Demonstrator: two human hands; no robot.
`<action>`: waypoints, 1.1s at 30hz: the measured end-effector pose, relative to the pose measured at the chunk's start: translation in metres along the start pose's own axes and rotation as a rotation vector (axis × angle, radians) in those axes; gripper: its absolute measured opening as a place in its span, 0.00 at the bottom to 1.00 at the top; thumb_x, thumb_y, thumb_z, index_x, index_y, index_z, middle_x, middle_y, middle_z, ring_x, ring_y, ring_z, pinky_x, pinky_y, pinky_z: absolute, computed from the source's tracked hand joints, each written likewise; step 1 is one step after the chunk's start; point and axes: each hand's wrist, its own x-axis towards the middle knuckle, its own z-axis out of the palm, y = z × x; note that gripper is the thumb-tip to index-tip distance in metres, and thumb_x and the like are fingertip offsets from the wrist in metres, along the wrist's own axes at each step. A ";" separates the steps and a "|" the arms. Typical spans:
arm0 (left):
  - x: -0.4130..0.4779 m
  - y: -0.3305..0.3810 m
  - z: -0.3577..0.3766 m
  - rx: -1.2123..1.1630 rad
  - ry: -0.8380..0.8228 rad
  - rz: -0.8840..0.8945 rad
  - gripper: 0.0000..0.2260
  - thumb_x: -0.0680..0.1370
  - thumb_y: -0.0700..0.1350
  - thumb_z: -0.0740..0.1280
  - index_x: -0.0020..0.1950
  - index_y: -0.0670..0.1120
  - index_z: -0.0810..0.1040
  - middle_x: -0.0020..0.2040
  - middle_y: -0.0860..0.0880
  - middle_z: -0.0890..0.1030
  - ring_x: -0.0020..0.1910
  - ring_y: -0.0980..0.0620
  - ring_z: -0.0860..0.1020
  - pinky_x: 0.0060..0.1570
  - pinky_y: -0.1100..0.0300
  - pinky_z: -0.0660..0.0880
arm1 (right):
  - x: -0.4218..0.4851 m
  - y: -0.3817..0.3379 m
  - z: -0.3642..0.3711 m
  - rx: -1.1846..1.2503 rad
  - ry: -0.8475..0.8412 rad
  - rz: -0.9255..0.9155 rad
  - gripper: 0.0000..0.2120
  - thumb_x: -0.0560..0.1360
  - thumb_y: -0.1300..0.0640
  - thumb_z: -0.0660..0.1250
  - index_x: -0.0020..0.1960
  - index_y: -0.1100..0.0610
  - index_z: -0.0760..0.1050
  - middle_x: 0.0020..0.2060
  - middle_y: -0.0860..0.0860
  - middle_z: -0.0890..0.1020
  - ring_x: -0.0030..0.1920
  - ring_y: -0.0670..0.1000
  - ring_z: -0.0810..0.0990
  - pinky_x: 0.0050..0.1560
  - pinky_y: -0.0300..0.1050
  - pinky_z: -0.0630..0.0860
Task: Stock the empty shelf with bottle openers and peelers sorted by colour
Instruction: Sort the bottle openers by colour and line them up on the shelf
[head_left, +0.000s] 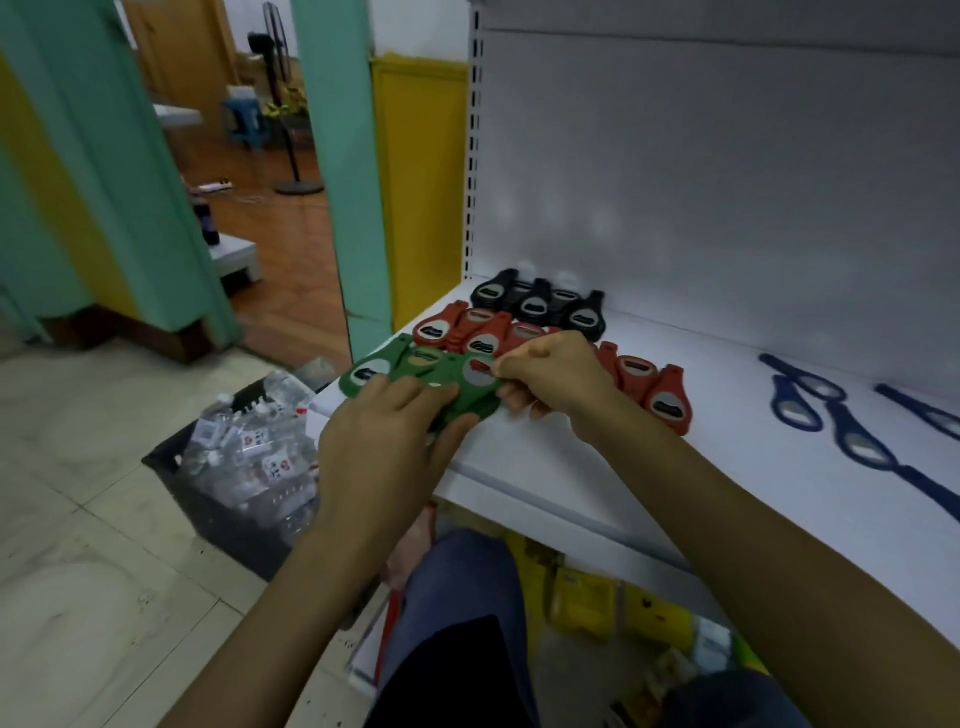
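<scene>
On the white shelf (675, 467) lie rows of bottle openers: black ones (535, 301) at the back left, red ones (467, 327) in front of them and more red ones (660, 389) to the right. Green openers (374, 371) lie at the shelf's front left corner. My left hand (384, 441) presses down on the green group and grips its near edge. My right hand (550, 374) pinches a green opener (475, 376) at its right end. Blue peelers (831, 415) lie spread out at the right of the shelf.
A dark crate (218, 499) with several clear plastic packets stands on the tiled floor left of the shelf. Yellow packaged goods (587, 597) sit on the lower shelf. My knees are under the shelf edge. A doorway with a fan is at the back left.
</scene>
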 end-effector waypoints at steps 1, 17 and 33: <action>0.000 -0.003 0.002 0.014 -0.024 -0.008 0.12 0.72 0.52 0.72 0.47 0.44 0.84 0.39 0.46 0.82 0.38 0.43 0.78 0.34 0.55 0.73 | 0.004 0.001 0.004 -0.031 0.006 0.008 0.05 0.74 0.63 0.69 0.40 0.62 0.80 0.28 0.52 0.81 0.22 0.44 0.77 0.21 0.34 0.71; 0.003 -0.008 0.014 -0.009 -0.169 -0.084 0.13 0.69 0.51 0.75 0.50 0.46 0.83 0.41 0.48 0.79 0.41 0.45 0.78 0.42 0.51 0.69 | 0.025 0.019 0.013 -0.149 0.016 -0.025 0.08 0.75 0.60 0.69 0.38 0.61 0.80 0.28 0.53 0.81 0.21 0.44 0.77 0.22 0.34 0.70; 0.057 0.104 0.043 -0.351 -0.145 0.249 0.10 0.75 0.40 0.65 0.55 0.42 0.79 0.49 0.45 0.80 0.47 0.45 0.77 0.46 0.50 0.75 | -0.034 0.045 -0.089 -0.213 0.460 -0.381 0.06 0.75 0.58 0.67 0.41 0.52 0.80 0.33 0.44 0.83 0.34 0.42 0.82 0.36 0.38 0.78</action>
